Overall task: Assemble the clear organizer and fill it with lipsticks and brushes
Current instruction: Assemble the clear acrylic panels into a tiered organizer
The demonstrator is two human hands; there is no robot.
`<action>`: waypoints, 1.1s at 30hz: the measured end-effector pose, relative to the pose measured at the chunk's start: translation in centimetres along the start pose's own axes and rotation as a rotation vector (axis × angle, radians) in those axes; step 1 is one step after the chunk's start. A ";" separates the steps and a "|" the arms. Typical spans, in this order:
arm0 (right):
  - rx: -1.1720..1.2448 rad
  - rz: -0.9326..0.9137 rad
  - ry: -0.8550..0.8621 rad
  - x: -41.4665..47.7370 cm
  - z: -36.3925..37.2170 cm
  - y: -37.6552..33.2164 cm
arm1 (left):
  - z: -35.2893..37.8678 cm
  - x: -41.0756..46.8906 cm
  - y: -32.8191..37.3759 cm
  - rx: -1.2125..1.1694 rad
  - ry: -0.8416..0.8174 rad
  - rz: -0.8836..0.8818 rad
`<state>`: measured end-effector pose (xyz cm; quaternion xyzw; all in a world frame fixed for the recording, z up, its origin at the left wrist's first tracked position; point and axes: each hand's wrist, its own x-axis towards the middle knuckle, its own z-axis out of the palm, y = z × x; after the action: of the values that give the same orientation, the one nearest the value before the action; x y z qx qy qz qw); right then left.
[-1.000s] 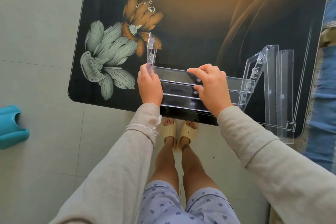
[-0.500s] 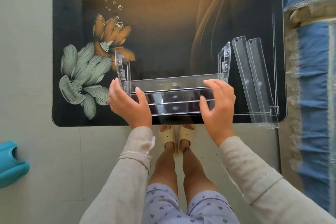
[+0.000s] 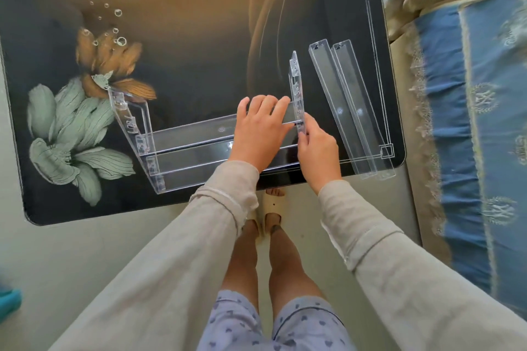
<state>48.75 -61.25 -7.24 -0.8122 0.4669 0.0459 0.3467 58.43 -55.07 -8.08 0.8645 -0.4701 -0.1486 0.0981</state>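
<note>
The clear organizer (image 3: pixel 194 148) stands partly built near the front edge of the black flower-print table (image 3: pixel 199 45). Three clear shelves run between a left side panel (image 3: pixel 128 120) and a right side panel (image 3: pixel 295 77). My left hand (image 3: pixel 258 134) lies over the right end of the top shelf, with its fingers curled over the shelf's far edge. My right hand (image 3: pixel 318 148) pinches the lower part of the right side panel where it meets the shelves. No lipsticks or brushes are in view.
Two loose clear shelf pieces (image 3: pixel 346 105) lie side by side at the table's right edge, their near ends overhanging it. A blue patterned cover (image 3: pixel 467 122) borders the table on the right. A teal object (image 3: pixel 8 300) sits on the floor at lower left.
My left hand has left the left end of the shelves and crossed to the right end. My right hand has shifted onto the right side panel. The view has swung left and closer.
</note>
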 end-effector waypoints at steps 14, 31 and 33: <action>0.018 0.017 0.076 -0.4 0.7 -0.1 | 1.5 -0.2 -0.2 0.115 -0.020 0.035; 0.081 -0.025 0.309 0.1 -2.8 4.2 | 0.1 -3.1 -1.2 0.266 0.083 -0.006; -0.019 -0.017 0.379 1.0 -4.0 5.2 | 0.2 -4.5 -1.9 0.262 0.071 -0.068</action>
<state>44.21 -66.05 -7.34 -0.8136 0.5164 -0.1062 0.2453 57.55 -50.29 -8.16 0.8901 -0.4520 -0.0586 -0.0044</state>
